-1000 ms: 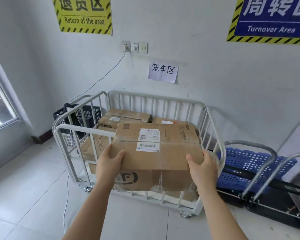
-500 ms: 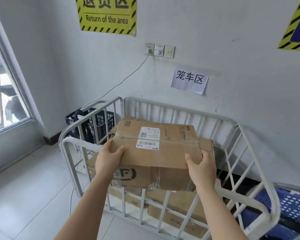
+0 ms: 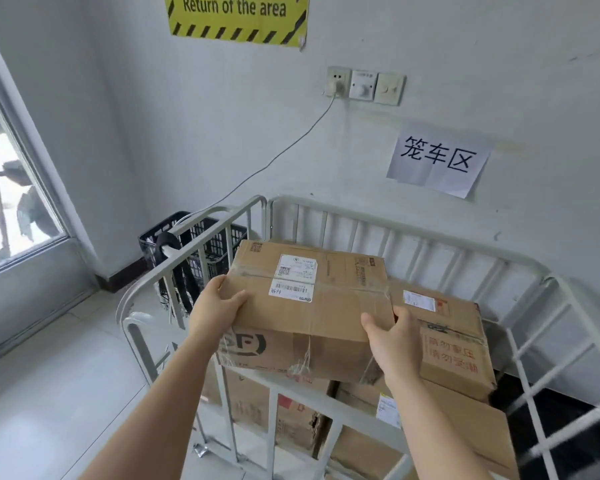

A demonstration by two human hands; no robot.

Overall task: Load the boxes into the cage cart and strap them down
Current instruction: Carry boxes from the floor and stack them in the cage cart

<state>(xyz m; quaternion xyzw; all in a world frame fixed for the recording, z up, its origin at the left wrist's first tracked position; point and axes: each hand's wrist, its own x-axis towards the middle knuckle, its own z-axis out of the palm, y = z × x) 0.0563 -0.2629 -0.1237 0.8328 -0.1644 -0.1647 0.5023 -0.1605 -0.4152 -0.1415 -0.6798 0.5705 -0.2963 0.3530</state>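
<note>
At near corners of taped brown cardboard box [image 3: 309, 306]: gripped by left hand [image 3: 215, 306] and right hand [image 3: 395, 341], thumbs on top. Held above front rail of white metal cage cart [image 3: 413, 233], over stacked cartons [image 3: 454, 344]. Judged stiff, moderately light; best held under corners.

We face a white painted wall [image 3: 499, 46] bearing a yellow black-striped sign [image 3: 236, 19] and a white paper sheet [image 3: 437, 164]; a glass window [image 3: 11, 188] lights pale floor tiles [image 3: 49, 393]; a black plastic crate [image 3: 148, 247] fills the corner.
</note>
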